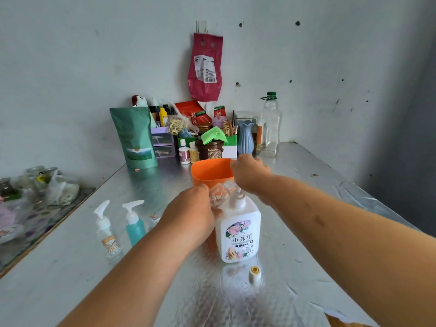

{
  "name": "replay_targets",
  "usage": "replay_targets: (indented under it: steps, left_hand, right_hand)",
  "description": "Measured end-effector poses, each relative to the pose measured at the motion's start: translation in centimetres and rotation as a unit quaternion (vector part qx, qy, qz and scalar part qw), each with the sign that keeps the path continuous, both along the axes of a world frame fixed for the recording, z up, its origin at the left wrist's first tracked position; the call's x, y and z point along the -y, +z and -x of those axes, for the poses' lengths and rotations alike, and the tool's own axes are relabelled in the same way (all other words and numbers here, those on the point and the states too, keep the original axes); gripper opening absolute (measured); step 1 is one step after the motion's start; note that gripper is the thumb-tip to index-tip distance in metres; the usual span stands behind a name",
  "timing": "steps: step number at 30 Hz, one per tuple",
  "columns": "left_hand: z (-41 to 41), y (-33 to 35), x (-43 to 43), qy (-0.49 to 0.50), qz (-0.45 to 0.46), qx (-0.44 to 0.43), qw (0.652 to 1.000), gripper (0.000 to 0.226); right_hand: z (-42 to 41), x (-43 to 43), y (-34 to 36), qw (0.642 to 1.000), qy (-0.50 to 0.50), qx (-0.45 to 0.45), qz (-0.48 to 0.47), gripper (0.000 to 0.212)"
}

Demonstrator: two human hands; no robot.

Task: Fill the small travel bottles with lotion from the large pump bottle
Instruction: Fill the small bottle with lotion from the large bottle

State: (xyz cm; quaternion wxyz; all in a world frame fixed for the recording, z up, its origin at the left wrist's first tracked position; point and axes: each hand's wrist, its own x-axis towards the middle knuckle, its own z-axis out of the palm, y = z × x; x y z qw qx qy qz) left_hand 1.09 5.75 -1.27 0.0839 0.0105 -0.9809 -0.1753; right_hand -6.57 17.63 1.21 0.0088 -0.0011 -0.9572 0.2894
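Observation:
A large white pump bottle [238, 234] with a flowered label stands at the table's middle. My left hand [191, 213] grips a small clear travel bottle [218, 194], tilted beside the pump's neck. My right hand [250, 175] rests on top of the pump head, which it hides. At the left stand two small pump bottles, one clear [107, 230] and one teal [134, 223]. A small white cap [255, 274] lies in front of the large bottle.
An orange plastic tub [207, 172] stands just behind my hands. Along the wall are a green pouch [134, 138], a purple drawer box, jars, a blue vase [245, 138] and a clear bottle [271, 128]. A tray with glass jars [35, 182] sits at the left.

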Motion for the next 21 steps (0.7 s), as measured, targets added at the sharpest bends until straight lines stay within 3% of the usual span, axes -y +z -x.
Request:
replay_targets:
  steps: [21]
  left_hand:
    - [0.6,-1.2,0.4,0.004,-0.026,0.015,1.000,0.028]
  right_hand:
    - [0.4,0.6,-2.2,1.000,-0.012,-0.004,0.019,0.049]
